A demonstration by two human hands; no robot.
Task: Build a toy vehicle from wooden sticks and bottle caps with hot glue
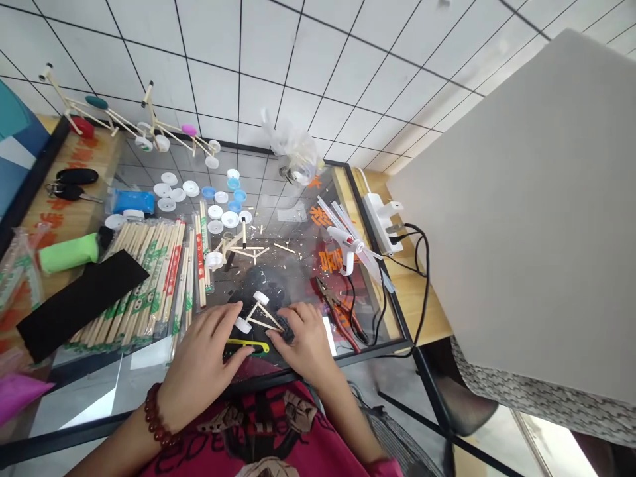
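My right hand (308, 344) pinches a dark grey lump, which looks like modelling clay (287, 331), at the pointed end of a small wooden stick frame (263, 321). Two white bottle caps (261, 298) sit like wheels at the frame's other end. To the left of the frame, my left hand (206, 354) is held with thumb and fingers apart and grips nothing. Between its fingertips and the frame lies a yellow-handled cutter (248, 344), partly hidden. Beyond my hands rests another stick model (238, 248) with white caps.
Wrapped chopsticks (144, 285) and a black strip (82, 305) lie left. White and blue caps (190, 189) are scattered behind. At right are a glue gun (346, 246), pliers (338, 315) and a power strip (382, 222). Finished-looking stick models (171, 126) line the back edge.
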